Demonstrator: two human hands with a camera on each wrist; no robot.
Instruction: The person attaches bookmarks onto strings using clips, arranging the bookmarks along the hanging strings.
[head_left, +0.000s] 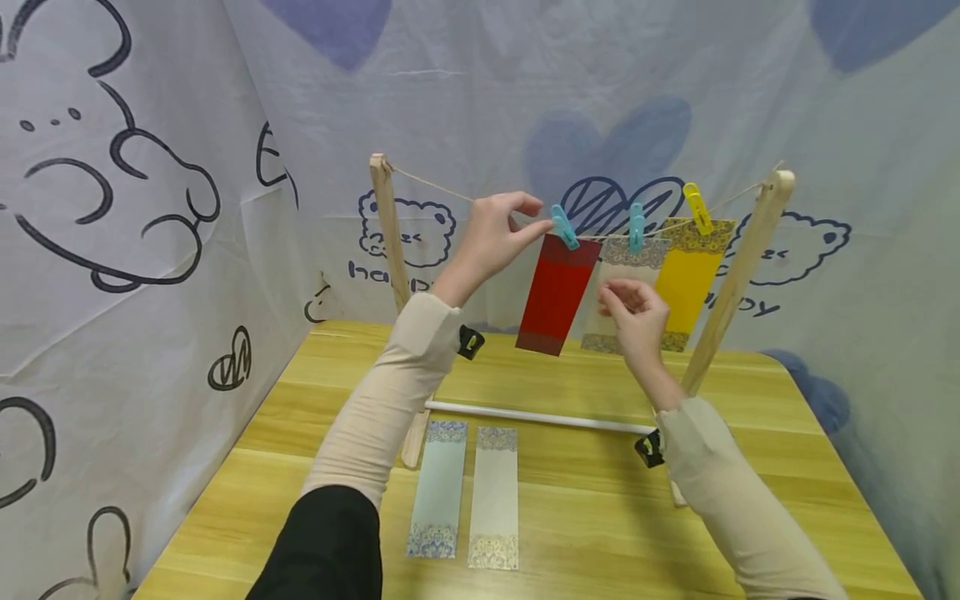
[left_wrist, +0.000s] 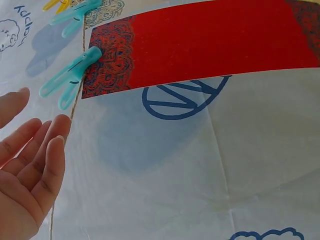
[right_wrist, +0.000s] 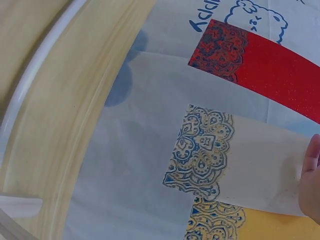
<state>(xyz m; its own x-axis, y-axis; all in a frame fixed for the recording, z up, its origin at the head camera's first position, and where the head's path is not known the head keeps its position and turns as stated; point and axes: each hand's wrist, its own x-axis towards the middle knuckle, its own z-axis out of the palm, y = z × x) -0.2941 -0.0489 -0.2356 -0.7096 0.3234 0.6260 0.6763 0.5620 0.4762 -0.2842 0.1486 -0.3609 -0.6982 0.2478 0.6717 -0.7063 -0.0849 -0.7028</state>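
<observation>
A red card [head_left: 558, 293] with a patterned band at each end hangs from the string, clipped by a light-blue clothespin [head_left: 565, 227]. My left hand [head_left: 501, 233] is beside that clothespin, thumb and fingers spread apart with nothing between them; the left wrist view shows a gap to the clothespin [left_wrist: 72, 77]. In front of a cream card [head_left: 611, 317] is my right hand [head_left: 637, 317], fingers loosely bent and holding nothing. Another light-blue clothespin [head_left: 637, 228] clips the cream card. At the right, a yellow clothespin [head_left: 697, 208] holds a yellow card [head_left: 686, 279].
The string [head_left: 431, 183] runs between two wooden posts [head_left: 386, 225], joined low down by a white rod [head_left: 540, 418]. A pale green card [head_left: 438, 487] and a pale cream card [head_left: 494, 498] lie flat on the wooden table [head_left: 585, 517]. A printed cloth [head_left: 465, 92] stands behind.
</observation>
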